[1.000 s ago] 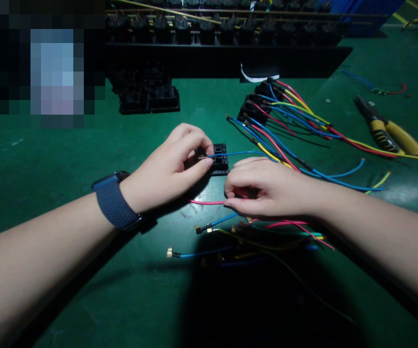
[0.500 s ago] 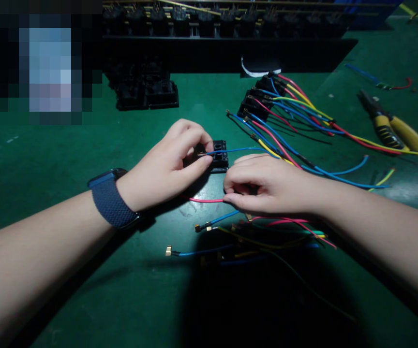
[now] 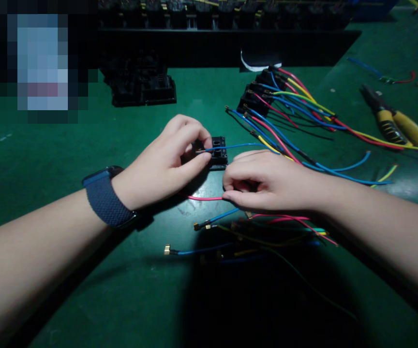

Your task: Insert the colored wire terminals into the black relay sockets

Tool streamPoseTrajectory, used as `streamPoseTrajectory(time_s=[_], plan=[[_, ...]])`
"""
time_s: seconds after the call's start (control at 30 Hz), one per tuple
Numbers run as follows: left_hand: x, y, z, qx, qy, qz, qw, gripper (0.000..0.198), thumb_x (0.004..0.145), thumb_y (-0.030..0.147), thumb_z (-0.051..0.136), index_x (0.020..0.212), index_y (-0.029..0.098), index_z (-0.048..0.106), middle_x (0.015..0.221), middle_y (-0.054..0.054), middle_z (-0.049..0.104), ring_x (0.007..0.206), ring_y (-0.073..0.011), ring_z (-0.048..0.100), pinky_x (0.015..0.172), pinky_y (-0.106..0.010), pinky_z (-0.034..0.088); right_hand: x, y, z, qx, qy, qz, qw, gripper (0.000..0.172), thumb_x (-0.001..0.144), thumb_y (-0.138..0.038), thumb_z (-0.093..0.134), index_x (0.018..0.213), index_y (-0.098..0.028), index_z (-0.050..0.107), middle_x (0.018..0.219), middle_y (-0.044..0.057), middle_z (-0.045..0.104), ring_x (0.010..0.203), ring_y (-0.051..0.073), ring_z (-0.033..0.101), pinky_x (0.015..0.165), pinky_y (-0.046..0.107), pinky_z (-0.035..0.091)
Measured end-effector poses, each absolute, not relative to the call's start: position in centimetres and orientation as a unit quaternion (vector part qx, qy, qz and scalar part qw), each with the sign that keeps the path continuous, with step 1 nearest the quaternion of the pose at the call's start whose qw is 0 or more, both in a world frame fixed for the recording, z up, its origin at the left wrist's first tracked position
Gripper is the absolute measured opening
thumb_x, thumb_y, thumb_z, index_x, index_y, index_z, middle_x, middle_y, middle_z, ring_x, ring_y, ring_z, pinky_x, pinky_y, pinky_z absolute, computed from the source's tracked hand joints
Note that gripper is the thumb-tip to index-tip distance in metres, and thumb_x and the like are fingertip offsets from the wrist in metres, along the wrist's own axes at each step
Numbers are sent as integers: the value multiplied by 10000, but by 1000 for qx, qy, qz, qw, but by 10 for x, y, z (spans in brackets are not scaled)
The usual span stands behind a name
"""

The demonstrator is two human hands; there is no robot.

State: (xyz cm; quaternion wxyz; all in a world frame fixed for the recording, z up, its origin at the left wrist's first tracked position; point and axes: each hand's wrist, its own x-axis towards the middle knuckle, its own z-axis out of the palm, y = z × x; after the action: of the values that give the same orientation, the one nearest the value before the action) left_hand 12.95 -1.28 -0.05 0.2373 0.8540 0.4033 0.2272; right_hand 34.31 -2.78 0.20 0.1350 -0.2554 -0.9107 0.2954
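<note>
Thumb and fingers of my left hand (image 3: 187,147) pinch the end of a blue wire (image 3: 240,145), just over the left side of a small black plastic socket block (image 3: 219,153). That hand hides much of the block. To the right, my right hand (image 3: 256,176) is closed, with thumb and forefinger on a red wire (image 3: 206,198). The red wire's left end passes out of sight beneath my left hand. Below my right hand lie loose blue, red and yellow-green wires, some with brass terminals (image 3: 167,249).
A second black block (image 3: 254,99) bristles with coloured wires at the upper right. Yellow-handled pliers (image 3: 394,118) lie further right. Several black sockets (image 3: 160,89) sit at the back left, before a long black rack (image 3: 209,46). Wire scraps lie at the far right.
The view has shifted slightly, so most things sit a little higher in it. Both hands keep nearly the same pose and hold.
</note>
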Motion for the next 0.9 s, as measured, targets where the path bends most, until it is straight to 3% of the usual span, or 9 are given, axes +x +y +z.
streamPoseTrajectory(time_s=[0.53,0.9], plan=[[130,-13,0,852,409,223,240,163,851,357,525,925,211,533,1040,-71,499,890,-194,482,754,-310,478,342,-27,2,-254,-911,294,135,93,798,-149,571,707,-162,568,615,-29,514,616,97,460,576,220,308],[129,-13,-1,866,389,224,220,171,879,356,493,934,197,526,1020,-86,478,872,-207,476,746,-368,483,343,-27,0,-251,-911,296,140,79,782,-133,582,707,-155,572,616,-39,508,605,84,452,575,208,308]])
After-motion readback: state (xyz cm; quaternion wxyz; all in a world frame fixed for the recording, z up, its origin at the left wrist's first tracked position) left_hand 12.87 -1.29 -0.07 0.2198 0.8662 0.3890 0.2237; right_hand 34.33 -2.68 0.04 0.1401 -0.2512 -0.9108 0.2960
